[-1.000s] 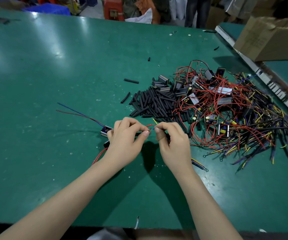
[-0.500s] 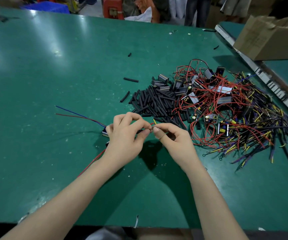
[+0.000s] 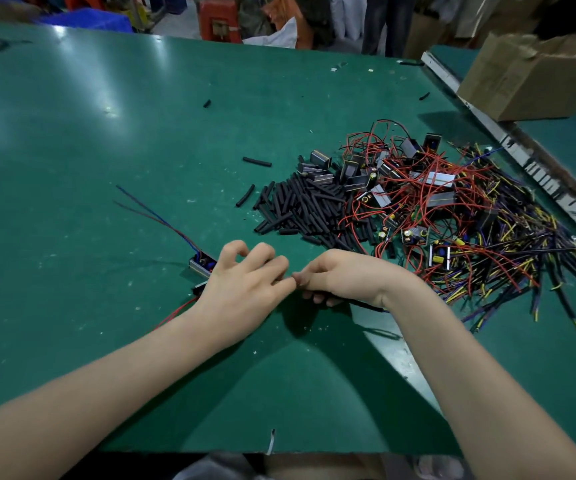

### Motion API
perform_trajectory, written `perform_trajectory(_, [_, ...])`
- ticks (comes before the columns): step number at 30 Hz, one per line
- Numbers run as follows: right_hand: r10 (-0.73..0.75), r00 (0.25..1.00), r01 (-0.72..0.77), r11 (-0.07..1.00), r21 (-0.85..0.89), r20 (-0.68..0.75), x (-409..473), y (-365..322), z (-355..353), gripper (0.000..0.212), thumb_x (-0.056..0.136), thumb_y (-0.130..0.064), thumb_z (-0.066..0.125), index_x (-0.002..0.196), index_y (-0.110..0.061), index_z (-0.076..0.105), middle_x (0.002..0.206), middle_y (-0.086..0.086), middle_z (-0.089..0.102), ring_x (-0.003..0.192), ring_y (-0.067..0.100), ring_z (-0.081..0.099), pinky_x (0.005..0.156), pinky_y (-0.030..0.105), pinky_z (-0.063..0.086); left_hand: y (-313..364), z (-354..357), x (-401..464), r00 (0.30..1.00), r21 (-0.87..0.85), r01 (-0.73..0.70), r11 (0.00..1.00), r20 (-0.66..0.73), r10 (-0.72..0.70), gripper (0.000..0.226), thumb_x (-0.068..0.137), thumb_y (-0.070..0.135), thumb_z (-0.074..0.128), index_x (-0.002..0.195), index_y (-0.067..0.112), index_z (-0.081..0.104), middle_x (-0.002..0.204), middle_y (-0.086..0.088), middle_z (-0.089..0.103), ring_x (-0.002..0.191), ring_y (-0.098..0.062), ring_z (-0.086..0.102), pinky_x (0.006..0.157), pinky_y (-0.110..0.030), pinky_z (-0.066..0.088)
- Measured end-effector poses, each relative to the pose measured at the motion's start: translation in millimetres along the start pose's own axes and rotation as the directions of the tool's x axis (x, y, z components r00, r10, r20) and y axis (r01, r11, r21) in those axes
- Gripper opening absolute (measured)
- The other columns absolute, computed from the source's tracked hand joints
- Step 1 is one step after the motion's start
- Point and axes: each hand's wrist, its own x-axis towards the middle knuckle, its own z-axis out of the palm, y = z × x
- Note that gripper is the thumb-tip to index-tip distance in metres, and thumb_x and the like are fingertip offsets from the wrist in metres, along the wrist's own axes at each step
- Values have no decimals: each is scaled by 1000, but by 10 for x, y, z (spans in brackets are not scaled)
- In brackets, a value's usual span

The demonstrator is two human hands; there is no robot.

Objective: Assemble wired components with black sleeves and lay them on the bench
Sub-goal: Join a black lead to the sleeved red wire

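Observation:
My left hand (image 3: 245,282) and my right hand (image 3: 342,275) meet fingertip to fingertip low over the green bench (image 3: 106,133). The right hand's fingers curl round a black sleeved wire (image 3: 366,304) that trails out under the wrist. The left hand pinches at the joint; what it pinches is hidden. Just left of the left hand lies a small wired component (image 3: 201,264) with red and blue leads (image 3: 155,213) running up-left. A pile of black sleeves (image 3: 300,209) lies beyond the hands, with a tangle of wired components (image 3: 452,216) to its right.
A cardboard box (image 3: 535,74) stands at the back right beyond a metal bench rail (image 3: 528,161). Loose sleeves (image 3: 257,162) lie scattered left of the pile. People and a red stool (image 3: 215,20) are past the far edge.
Both hands have dropped lower onto the bench and turned palm-down. The red and yellow wire ends seen between the fingertips before are now covered.

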Motion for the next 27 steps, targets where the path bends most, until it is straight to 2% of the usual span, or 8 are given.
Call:
perform_trajectory(3, [-32, 999, 33, 998, 45, -24, 2, 16, 41, 19, 96, -31, 54, 83, -20, 62, 76, -7, 60, 64, 2, 53, 55, 12, 44, -17, -3, -13, 996, -19, 83, 996, 23, -82, 30, 72, 7, 42, 76, 23, 67, 77, 8, 62, 90, -18, 41, 77, -37, 25])
perform_trajectory(6, [-63, 996, 68, 995, 72, -64, 22, 35, 101, 12, 94, -27, 59, 90, -17, 64, 70, -8, 57, 60, 1, 51, 53, 11, 41, -4, -12, -7, 985, -42, 169, 985, 33, -168, 30, 69, 8, 43, 75, 23, 68, 78, 8, 63, 89, -18, 39, 75, -37, 24])
perform_trajectory(12, [-40, 992, 53, 992, 112, -121, 43, 36, 121, 15, 93, -27, 61, 80, -21, 64, 66, -11, 61, 60, 3, 53, 53, 16, 40, 15, -7, -19, 978, -9, 208, 978, 4, -208, 32, 72, 7, 38, 73, 22, 67, 77, 9, 63, 90, -18, 39, 75, -37, 24])
perform_trajectory(16, [-108, 980, 130, 983, 128, -168, 48, 49, 133, 12, 90, -24, 66, 83, -14, 65, 70, -3, 59, 63, 7, 47, 58, 17, 38, 20, -8, -4, 960, -101, 280, 955, 40, -277, 18, 68, 5, 63, 72, 22, 67, 78, 9, 63, 89, -19, 39, 74, -37, 22])
perform_trajectory(19, [-202, 946, 216, 976, 29, -252, 75, 62, 176, 5, 90, -18, 65, 86, -16, 63, 72, -4, 57, 65, 8, 47, 63, 21, 40, 11, -16, 36, 904, -263, 426, 866, 161, -396, 10, 75, 16, 74, 72, 24, 69, 78, 11, 62, 88, -21, 44, 71, -34, 18])
perform_trajectory(22, [-347, 859, 248, 925, -287, -377, 66, 63, 195, 4, 89, -19, 66, 87, -20, 62, 80, -9, 57, 78, 11, 53, 72, 28, 40, -22, -5, 104, 831, -322, 549, 772, 307, -463, 6, 85, 27, 66, 81, 30, 69, 83, 18, 57, 93, -18, 43, 69, -31, 11])
perform_trajectory(24, [-542, 730, 268, 788, -555, -417, 41, 63, 226, 5, 88, -19, 66, 90, -15, 66, 88, -3, 60, 87, 20, 57, 73, 36, 45, -66, 16, 152, 786, -334, 602, 725, 406, -466, 9, 88, 31, 60, 88, 35, 67, 87, 20, 51, 96, -13, 37, 68, -30, 9])
perform_trajectory(27, [-788, 513, 280, 529, -801, -341, 5, 80, 249, 11, 90, -18, 61, 87, -10, 68, 84, 5, 64, 76, 29, 61, 58, 40, 50, -180, -7, 227, 748, -340, 627, 700, 512, -421, 12, 89, 32, 56, 92, 39, 66, 91, 19, 52, 94, -10, 31, 70, -31, 10])
